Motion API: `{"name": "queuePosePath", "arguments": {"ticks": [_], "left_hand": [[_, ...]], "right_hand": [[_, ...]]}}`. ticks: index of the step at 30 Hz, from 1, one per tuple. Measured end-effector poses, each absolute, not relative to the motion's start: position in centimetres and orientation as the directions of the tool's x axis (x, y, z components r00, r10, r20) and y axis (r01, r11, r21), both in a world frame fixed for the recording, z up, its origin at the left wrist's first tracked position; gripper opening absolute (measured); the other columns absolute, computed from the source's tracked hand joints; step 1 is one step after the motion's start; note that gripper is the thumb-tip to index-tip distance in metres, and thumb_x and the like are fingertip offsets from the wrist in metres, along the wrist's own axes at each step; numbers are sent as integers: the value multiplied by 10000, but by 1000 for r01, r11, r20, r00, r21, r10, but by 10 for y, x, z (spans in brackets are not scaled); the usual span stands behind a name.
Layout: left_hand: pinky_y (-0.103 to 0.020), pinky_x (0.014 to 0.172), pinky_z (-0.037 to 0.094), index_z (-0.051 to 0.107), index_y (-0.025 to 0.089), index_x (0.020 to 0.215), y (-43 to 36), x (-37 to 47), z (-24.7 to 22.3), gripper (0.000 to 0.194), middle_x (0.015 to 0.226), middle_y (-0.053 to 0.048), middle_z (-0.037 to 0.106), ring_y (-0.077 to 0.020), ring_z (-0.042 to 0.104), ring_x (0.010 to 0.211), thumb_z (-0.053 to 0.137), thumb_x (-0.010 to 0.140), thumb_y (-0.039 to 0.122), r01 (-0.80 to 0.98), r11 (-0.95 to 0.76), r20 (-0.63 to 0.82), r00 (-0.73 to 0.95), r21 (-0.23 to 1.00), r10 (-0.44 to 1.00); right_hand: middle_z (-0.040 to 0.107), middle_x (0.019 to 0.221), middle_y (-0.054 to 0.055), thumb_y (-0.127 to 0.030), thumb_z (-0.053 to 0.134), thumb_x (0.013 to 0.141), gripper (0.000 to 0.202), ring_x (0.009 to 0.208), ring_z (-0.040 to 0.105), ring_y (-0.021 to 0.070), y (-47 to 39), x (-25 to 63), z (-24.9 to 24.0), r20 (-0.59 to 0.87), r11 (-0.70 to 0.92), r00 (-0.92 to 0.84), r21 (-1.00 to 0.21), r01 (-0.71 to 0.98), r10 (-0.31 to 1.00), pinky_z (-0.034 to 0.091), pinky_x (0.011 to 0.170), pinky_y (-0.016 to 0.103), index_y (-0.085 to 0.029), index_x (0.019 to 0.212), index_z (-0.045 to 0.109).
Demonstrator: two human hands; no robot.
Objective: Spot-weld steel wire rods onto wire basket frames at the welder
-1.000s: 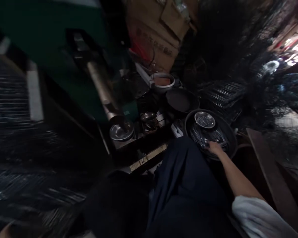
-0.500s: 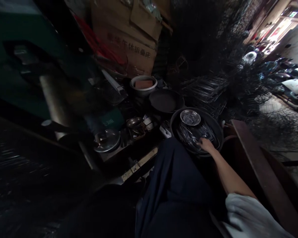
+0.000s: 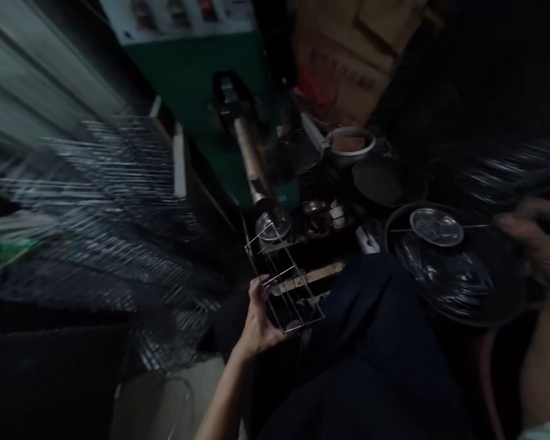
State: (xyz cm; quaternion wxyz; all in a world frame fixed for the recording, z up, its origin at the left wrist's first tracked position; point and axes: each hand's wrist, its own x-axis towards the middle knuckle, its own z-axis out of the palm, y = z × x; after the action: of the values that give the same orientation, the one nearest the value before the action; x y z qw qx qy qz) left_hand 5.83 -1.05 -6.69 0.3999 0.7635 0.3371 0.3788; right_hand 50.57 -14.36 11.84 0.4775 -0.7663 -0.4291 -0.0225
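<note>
My left hand (image 3: 259,324) is closed around the near end of a box-shaped wire frame (image 3: 279,276), which tilts up and away from me in front of my knee. On the right, my blurred right hand (image 3: 538,241) pinches the end of a thin metal wire (image 3: 476,227). The wire reaches left across a wide dark basin (image 3: 396,214). Inside the basin lie shiny bent wires (image 3: 449,275), with a small metal bowl (image 3: 440,244) at the far side. The bowl's contents are too blurred to make out.
Stacked wire racks (image 3: 119,201) fill the left side. Ahead stands a green machine (image 3: 183,79) with a rod-like part (image 3: 247,150) over a small metal dish (image 3: 268,227). Behind the basin are a dark round pan (image 3: 380,180), a pale bowl (image 3: 366,153) and a cardboard box (image 3: 348,67).
The view has swung left. My left hand with the wire frame has come into view. My right hand has lifted out of the basin to its right side, now with a wire.
</note>
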Motion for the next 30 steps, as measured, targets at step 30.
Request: {"name": "queuePosePath", "arguments": {"ticks": [30], "left_hand": [[-658,1126,443,190,286,1516,52,42,-75,1199,1445,-160,330,-398,495,1327,904,554,301,270,-419,267,458,867,848]], "right_hand": [[351,634,-33,-614,765,756,569,633,347,129,96,393,-39,126,120,3,-947,297,992,283,615,283,-199,568,425]]}}
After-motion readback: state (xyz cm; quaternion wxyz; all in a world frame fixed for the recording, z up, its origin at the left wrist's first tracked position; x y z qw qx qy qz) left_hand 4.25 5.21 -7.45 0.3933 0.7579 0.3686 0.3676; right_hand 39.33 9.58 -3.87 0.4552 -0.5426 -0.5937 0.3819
